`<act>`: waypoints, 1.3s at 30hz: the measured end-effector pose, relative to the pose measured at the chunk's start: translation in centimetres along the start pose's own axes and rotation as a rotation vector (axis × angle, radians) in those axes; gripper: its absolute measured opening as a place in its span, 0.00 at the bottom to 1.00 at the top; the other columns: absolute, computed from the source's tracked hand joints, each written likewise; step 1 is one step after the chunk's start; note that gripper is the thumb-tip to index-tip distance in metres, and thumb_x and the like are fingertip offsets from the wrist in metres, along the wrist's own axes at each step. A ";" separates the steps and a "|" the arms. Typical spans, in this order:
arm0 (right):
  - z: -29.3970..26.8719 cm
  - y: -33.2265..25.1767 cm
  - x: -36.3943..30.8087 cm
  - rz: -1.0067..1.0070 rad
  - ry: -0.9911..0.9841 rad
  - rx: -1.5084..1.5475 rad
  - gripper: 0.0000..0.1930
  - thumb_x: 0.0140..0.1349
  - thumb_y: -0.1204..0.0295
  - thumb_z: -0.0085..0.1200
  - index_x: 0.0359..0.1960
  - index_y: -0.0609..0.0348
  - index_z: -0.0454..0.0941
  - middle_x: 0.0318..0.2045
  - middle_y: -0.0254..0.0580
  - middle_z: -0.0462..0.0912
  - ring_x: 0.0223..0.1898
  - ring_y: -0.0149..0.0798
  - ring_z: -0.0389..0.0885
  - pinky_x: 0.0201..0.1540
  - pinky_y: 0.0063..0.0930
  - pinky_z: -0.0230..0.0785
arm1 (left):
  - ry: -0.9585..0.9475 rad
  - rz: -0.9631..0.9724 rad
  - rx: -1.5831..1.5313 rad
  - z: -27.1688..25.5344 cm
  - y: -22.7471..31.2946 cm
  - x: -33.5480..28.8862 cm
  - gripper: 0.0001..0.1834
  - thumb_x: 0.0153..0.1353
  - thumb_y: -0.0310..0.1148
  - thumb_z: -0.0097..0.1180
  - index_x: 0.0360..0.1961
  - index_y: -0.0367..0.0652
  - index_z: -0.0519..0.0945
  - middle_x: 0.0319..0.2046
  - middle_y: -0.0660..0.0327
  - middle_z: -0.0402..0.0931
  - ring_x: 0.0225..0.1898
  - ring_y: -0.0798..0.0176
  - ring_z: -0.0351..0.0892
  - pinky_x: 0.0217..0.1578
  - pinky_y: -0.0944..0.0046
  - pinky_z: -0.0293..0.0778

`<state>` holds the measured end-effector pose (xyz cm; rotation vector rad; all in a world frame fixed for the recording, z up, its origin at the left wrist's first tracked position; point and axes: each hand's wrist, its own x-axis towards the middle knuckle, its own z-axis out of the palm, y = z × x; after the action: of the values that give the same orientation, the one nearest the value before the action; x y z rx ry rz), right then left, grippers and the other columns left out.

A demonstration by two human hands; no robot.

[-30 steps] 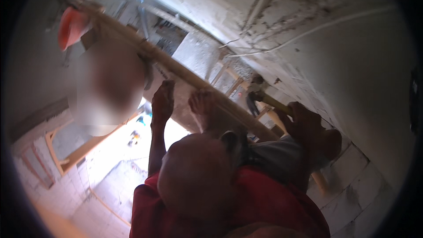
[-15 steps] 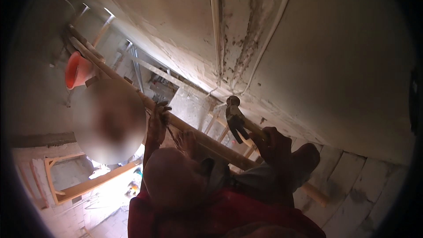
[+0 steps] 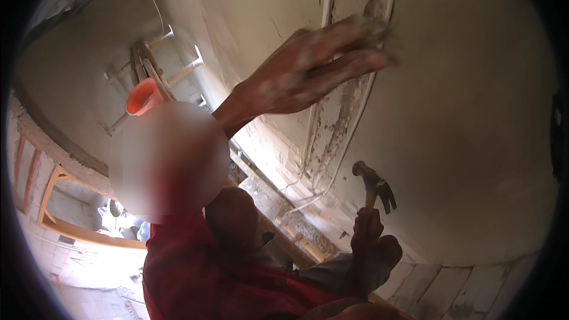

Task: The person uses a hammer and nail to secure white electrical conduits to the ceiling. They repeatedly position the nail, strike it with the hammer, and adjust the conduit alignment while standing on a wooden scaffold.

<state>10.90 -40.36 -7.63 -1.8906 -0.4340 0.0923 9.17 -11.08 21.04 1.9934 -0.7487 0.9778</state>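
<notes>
My left hand (image 3: 314,62) is raised before the plastered wall. Its fingers are stretched out and blurred by motion, and I see nothing held in it. The white conduit (image 3: 363,102) on the wall runs behind the fingertips. Lower right, my right hand (image 3: 367,225) is closed around the handle of a claw hammer (image 3: 374,186), whose metal head points up. A blurred round patch covers part of my left arm. My red sleeve and bent knees (image 3: 232,210) show below.
An orange bucket (image 3: 141,97) hangs at the left beside several wooden poles (image 3: 155,71). A wooden frame (image 3: 47,198) surrounds an opening at the lower left. Part of a round pole (image 3: 287,243) shows near my knees. Pale blocks (image 3: 450,287) line the lower right.
My left hand has left the pole and risen to the upper middle. My right hand, still holding the hammer, has turned it more upright. The whole view has shifted, showing more wall.
</notes>
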 end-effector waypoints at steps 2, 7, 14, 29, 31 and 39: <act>0.5 -0.8 -0.2 0.108 -0.016 0.198 0.17 0.68 0.60 0.50 0.27 0.60 0.70 0.14 0.32 0.70 0.15 0.27 0.66 0.18 0.30 0.59 | 0.034 0.151 0.281 -0.7 0.7 3.7 0.20 0.67 0.34 0.53 0.60 0.46 0.70 0.48 0.54 0.78 0.46 0.52 0.80 0.43 0.59 0.80; -1.6 -5.8 -0.9 -0.037 0.056 -0.056 0.15 0.67 0.61 0.50 0.30 0.60 0.71 0.15 0.30 0.72 0.15 0.24 0.68 0.18 0.23 0.58 | 0.065 0.079 0.021 -0.7 9.0 12.7 0.19 0.65 0.42 0.54 0.51 0.42 0.73 0.37 0.55 0.80 0.32 0.53 0.79 0.31 0.49 0.71; -5.5 -7.1 3.7 -0.427 0.311 0.474 0.18 0.64 0.63 0.57 0.48 0.64 0.76 0.16 0.30 0.72 0.12 0.23 0.67 0.14 0.18 0.56 | -0.086 0.303 -0.345 2.2 3.4 12.2 0.15 0.63 0.37 0.58 0.47 0.39 0.79 0.42 0.55 0.80 0.33 0.58 0.81 0.36 0.60 0.77; -8.0 -29.9 5.1 -0.302 0.319 0.415 0.13 0.65 0.61 0.56 0.42 0.57 0.75 0.22 0.34 0.75 0.15 0.20 0.67 0.13 0.17 0.56 | -0.516 0.548 0.077 2.2 5.8 4.0 0.16 0.64 0.33 0.52 0.53 0.51 0.78 0.43 0.59 0.79 0.39 0.54 0.82 0.36 0.58 0.81; -8.6 -31.0 5.2 -0.340 0.344 0.306 0.12 0.65 0.63 0.56 0.42 0.57 0.75 0.23 0.35 0.76 0.15 0.19 0.66 0.14 0.15 0.56 | -0.559 0.538 -0.083 2.3 5.0 4.3 0.16 0.64 0.32 0.53 0.53 0.47 0.77 0.46 0.55 0.78 0.40 0.54 0.82 0.37 0.58 0.81; -9.0 -34.8 5.5 -0.447 0.296 -0.070 0.15 0.66 0.63 0.54 0.49 0.59 0.75 0.26 0.33 0.80 0.15 0.16 0.63 0.17 0.15 0.52 | -0.699 -0.310 -1.187 4.8 2.0 5.2 0.20 0.65 0.39 0.58 0.50 0.35 0.73 0.42 0.52 0.82 0.38 0.63 0.83 0.38 0.61 0.79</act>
<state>9.67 -36.28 28.44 -1.7945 -0.6480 -0.4985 12.18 -16.98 24.23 1.2325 -1.0024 -0.3924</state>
